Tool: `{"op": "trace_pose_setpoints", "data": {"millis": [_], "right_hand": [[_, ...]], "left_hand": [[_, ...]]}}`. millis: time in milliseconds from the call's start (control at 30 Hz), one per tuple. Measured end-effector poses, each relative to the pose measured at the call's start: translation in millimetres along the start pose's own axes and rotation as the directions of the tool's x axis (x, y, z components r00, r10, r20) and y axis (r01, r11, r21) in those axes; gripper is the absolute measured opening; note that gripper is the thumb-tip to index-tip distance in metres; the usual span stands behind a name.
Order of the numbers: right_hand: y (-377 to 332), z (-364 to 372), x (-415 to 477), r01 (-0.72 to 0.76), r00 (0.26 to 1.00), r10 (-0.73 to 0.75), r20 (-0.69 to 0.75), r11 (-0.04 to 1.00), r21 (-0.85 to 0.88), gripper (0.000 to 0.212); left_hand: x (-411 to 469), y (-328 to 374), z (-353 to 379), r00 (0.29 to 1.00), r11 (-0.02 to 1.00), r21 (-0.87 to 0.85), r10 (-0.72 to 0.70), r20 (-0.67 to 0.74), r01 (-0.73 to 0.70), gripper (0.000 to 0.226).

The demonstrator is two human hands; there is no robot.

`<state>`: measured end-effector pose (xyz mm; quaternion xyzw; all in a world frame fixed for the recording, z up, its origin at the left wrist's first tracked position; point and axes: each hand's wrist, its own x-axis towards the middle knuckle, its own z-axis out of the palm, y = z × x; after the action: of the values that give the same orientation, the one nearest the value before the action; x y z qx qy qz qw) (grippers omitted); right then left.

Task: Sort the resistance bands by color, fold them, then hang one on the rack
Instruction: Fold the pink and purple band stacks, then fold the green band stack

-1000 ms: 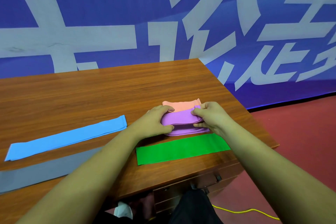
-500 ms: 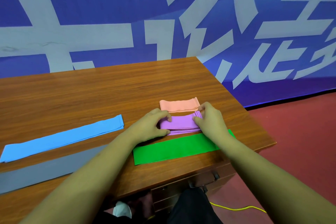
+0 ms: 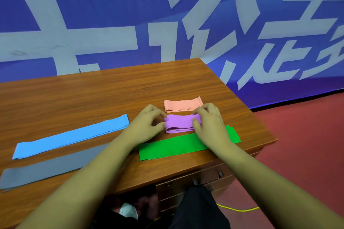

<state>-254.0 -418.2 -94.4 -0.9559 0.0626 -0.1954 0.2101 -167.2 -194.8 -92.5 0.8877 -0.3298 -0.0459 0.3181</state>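
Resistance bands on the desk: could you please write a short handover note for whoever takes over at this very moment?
The left grip pinches the left end of the folded purple band; the right grip pinches its right end.
The peach band lies folded just beyond it on the desk. The green band lies flat on the near side; the blue band and grey band lie long at the left.
Done: peach folded, purple apparently folded.
Left: fold green, blue and grey, then hang one; no rack is in view.

Purple band [image 3: 179, 123], peach band [image 3: 183, 105], green band [image 3: 173, 148] (wood-grain desk [image 3: 111, 95]).
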Motion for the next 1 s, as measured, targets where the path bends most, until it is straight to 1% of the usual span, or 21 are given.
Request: {"op": "trace_pose_setpoints", "data": {"millis": [67, 133, 200, 333, 433, 567, 667, 733, 800, 867, 933, 1000], "right_hand": [[-10, 0, -14, 0.060, 0.997, -0.062, 0.038, 0.997, 0.058, 0.024], [-19, 4, -29, 0.116, 0.986, -0.128, 0.110, 0.987, 0.109, 0.024], [-27, 9, -41, 0.153, 0.971, -0.174, 0.166, 0.979, 0.133, 0.025], [-35, 15, -61, 0.167, 0.961, -0.187, 0.206, 0.980, 0.109, 0.029], [-33, 17, -73, 0.177, 0.954, -0.192, 0.229, 0.981, 0.084, 0.026], [-32, 18, -84, 0.167, 0.959, -0.182, 0.217, 0.982, 0.087, 0.029], [-34, 17, -88, 0.152, 0.962, -0.169, 0.214, 0.984, 0.093, 0.032], [-35, 17, -88, 0.143, 0.963, -0.160, 0.217, 0.985, 0.092, 0.032], [-35, 16, -87, 0.133, 0.963, -0.152, 0.221, 0.986, 0.095, 0.032], [-35, 16, -85, 0.130, 0.962, -0.149, 0.227, 0.987, 0.100, 0.032], [-35, 16, -84, 0.126, 0.962, -0.147, 0.231, 0.987, 0.104, 0.031], [-35, 15, -83, 0.112, 0.962, -0.136, 0.235, 0.987, 0.111, 0.031]], "left_hand": [[-13, 2, -6, 1.000, 0.998, 0.058, -0.026, -0.017, 0.027, 0.014], [-26, 3, -9, 0.999, 0.995, 0.091, -0.042, -0.026, 0.044, 0.011], [-36, 4, -10, 0.997, 0.988, 0.130, -0.081, 0.007, 0.079, 0.012], [-49, 8, -2, 0.987, 0.952, 0.280, -0.146, 0.068, 0.122, 0.029], [-53, 11, 5, 0.967, 0.887, 0.436, -0.225, 0.123, 0.151, 0.042], [-50, 17, 8, 0.942, 0.816, 0.543, -0.310, 0.125, 0.197, 0.046], [-48, 20, 5, 0.930, 0.792, 0.566, -0.349, 0.117, 0.227, 0.046], [-48, 22, 5, 0.924, 0.811, 0.536, -0.358, 0.138, 0.234, 0.043], [-49, 23, 6, 0.917, 0.848, 0.472, -0.358, 0.175, 0.241, 0.039], [-48, 26, 7, 0.903, 0.857, 0.442, -0.381, 0.197, 0.265, 0.038], [-46, 30, 6, 0.888, 0.835, 0.473, -0.413, 0.202, 0.281, 0.038], [-44, 34, 2, 0.886, 0.823, 0.500, -0.415, 0.206, 0.269, 0.028]]}}
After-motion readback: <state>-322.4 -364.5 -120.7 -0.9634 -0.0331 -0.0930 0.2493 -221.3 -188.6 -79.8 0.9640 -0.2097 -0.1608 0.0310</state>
